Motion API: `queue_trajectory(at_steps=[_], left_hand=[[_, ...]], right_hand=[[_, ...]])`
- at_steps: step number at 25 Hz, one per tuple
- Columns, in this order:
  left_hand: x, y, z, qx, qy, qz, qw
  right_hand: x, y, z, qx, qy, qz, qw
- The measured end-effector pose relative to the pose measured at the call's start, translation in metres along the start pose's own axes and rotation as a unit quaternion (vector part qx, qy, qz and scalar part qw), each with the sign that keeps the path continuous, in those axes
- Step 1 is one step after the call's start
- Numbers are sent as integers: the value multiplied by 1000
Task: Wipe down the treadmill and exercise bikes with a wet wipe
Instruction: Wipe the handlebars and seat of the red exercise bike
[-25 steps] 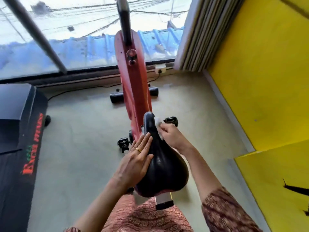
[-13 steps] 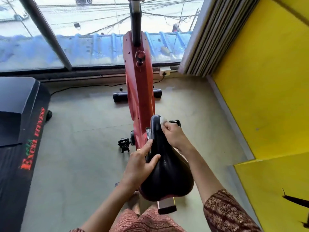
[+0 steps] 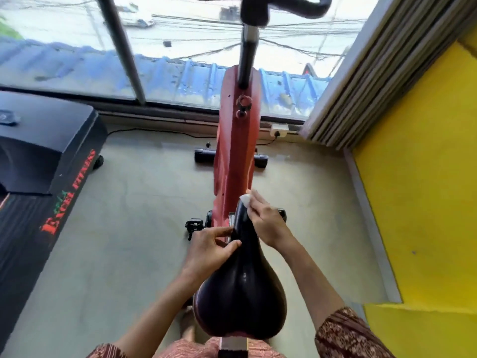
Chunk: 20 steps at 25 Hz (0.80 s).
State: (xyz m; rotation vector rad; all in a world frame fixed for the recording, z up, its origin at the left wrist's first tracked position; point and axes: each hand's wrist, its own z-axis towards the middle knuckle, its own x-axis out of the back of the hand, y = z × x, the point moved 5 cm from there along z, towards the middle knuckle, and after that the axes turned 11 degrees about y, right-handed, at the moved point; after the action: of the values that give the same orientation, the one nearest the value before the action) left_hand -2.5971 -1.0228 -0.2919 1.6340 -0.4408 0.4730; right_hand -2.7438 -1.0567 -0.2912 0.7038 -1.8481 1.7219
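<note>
Saddle [image 3: 240, 293] nose toward handlebars [image 3: 307, 6], lengthwise away; right fingers [image 3: 259, 201] pinching wipe [image 3: 245, 200], left fingers [image 3: 219, 230] gripping its side.

A wide window [image 3: 180, 34] fills the far side, crossed by a slanted grey metal post [image 3: 124, 47]. Outside lie a blue corrugated roof [image 3: 77, 65] and a tangle of overhead wires [image 3: 284, 24]. Folded striped blinds [image 3: 361, 81] stand bunched at the window's right edge, beside a bright yellow wall [image 3: 426, 164] with a pale skirting [image 3: 371, 223]. A white wall socket [image 3: 279, 130] sits under the sill, and a black cable [image 3: 154, 131] runs along the grey floor [image 3: 129, 215].
</note>
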Motion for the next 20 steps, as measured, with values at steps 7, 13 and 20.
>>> queue_trajectory(at_steps=[7,13,20], left_hand=[[6,-15,-46,139,118,-21,983],[9,-15,-95,162,169,79,969],[9,-14,-110,115,146,75,980]], right_hand=[[-29,-39,-4,409,-193,-259,853],[-18,-34,-12,530,-152,-351,757],[-40,-37,-70,520,-316,-206,766]])
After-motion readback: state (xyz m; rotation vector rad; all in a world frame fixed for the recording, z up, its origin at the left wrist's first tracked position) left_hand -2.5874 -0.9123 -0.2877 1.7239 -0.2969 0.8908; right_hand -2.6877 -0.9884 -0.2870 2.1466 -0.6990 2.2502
